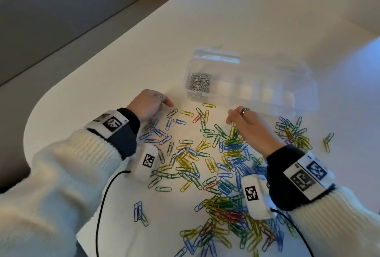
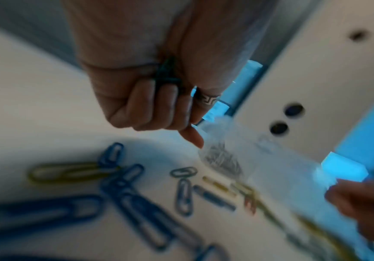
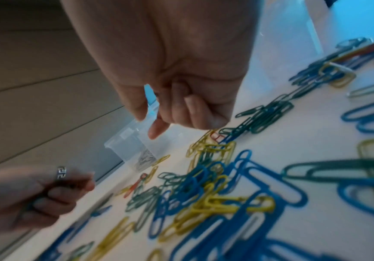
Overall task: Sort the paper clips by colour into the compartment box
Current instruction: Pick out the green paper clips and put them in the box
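paper clips [image 1: 205, 160] lie scattered on the table [image 1: 236, 26] before the compartment box [image 1: 257, 84]; left hand [image 1: 147, 103] fingers curl round green clips, apparently gathering one colour; right hand [image 1: 246, 122] fingers pinch into the pile

- The left hand [image 1: 149, 103] hovers low over the table, knuckles up, fingers curled into the palm around dark green clips, index fingertip pointing down; a patterned ring [image 2: 207, 98] sits on one finger.
- The right hand [image 1: 247, 124] reaches forward, palm down, fingers loosely curled with thumb and index fingertips close together; whether they pinch anything is unclear.
- Both forearms wear cream knitted sleeves with dark cuffs and white tagged wristbands.
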